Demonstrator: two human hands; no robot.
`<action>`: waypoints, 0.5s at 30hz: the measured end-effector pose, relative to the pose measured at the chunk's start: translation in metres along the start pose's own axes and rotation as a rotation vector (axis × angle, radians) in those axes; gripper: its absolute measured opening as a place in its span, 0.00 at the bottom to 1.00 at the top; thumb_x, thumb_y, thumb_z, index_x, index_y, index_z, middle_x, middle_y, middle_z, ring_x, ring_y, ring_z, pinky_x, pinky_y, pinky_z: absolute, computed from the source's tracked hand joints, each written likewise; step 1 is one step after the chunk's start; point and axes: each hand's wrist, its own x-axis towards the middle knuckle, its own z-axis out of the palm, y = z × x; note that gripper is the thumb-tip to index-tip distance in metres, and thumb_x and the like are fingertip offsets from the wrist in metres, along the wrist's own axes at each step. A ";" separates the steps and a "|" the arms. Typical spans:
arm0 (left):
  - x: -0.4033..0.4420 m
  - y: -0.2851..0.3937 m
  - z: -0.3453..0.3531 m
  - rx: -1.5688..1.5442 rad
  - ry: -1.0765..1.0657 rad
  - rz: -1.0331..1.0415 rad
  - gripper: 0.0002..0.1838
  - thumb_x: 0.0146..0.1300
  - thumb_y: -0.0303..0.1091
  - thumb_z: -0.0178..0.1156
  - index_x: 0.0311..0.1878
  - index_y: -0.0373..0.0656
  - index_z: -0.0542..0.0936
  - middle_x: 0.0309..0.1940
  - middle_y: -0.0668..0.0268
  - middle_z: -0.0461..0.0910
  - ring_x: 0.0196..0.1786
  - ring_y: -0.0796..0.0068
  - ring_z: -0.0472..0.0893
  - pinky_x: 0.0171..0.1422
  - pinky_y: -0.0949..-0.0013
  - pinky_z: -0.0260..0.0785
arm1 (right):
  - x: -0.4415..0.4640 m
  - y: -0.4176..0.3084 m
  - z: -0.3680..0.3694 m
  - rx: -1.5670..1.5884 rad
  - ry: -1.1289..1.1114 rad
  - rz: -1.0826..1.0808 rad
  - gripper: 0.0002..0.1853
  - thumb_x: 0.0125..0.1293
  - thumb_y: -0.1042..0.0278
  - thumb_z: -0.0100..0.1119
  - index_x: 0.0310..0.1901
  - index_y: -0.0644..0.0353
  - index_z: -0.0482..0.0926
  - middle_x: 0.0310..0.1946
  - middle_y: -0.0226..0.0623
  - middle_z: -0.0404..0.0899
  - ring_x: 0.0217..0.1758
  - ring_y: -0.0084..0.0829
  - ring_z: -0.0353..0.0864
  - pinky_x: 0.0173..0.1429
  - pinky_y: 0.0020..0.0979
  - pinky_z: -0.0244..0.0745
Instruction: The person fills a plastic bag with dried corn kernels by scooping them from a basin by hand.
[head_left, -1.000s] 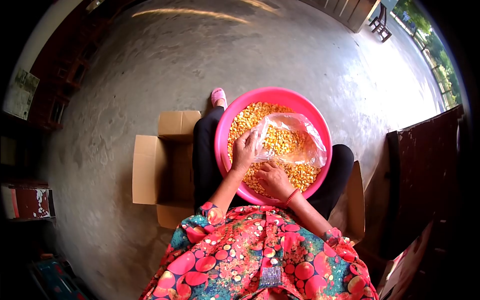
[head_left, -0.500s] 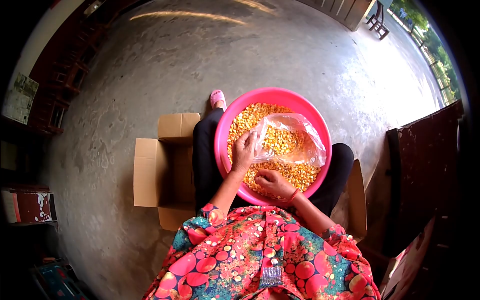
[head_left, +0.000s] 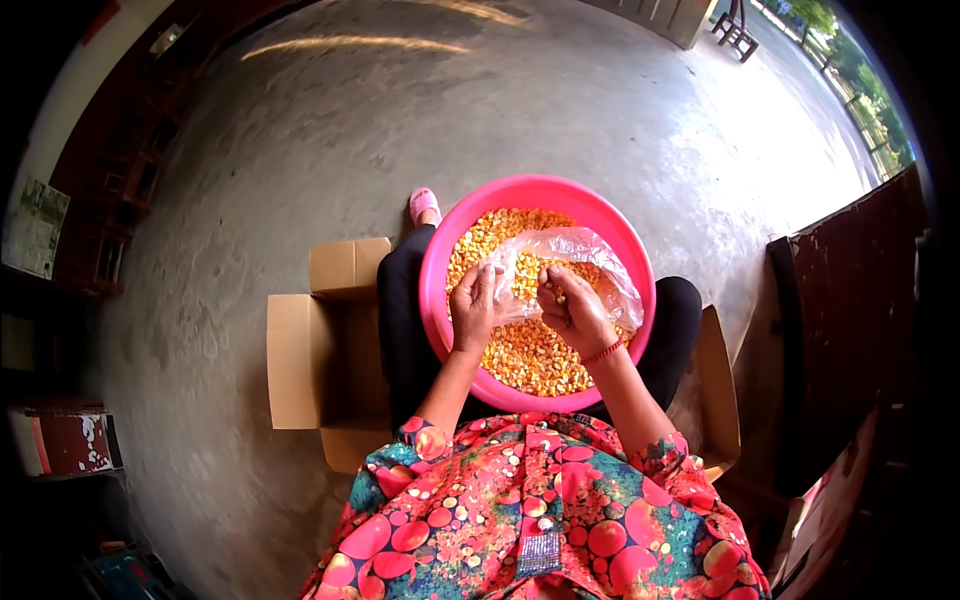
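A pink basin (head_left: 640,258) full of yellow corn kernels (head_left: 535,362) rests between the person's knees. On the kernels lies a clear plastic bag (head_left: 612,268), its mouth turned toward the left, with kernels visible in or through it. My left hand (head_left: 474,305) pinches the bag's edge at the basin's left side. Above the middle of the bag is my right hand (head_left: 574,308), red bracelet at the wrist, its fingers curled closed. What those fingers hold is hidden; whether they touch the plastic I cannot tell.
An open cardboard box (head_left: 295,360) stands left of the legs, and another cardboard box (head_left: 716,385) is partly visible at the right. Dark wooden furniture (head_left: 850,300) lines the right side. Grey concrete floor (head_left: 330,130) stretches ahead to a bright doorway, with a small stool (head_left: 736,38) outside.
My right hand has risen from the kernels at the basin's near side and moved forward over the bag, still closed. My left hand keeps its hold on the bag. The view has shifted slightly.
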 end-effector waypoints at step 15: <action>-0.002 0.006 -0.001 0.031 -0.012 -0.039 0.12 0.66 0.37 0.51 0.35 0.38 0.78 0.20 0.78 0.67 0.24 0.91 0.62 0.28 0.84 0.55 | 0.058 0.011 -0.012 -0.451 0.144 -0.374 0.18 0.63 0.65 0.48 0.50 0.68 0.71 0.49 0.43 0.73 0.56 0.34 0.68 0.60 0.27 0.60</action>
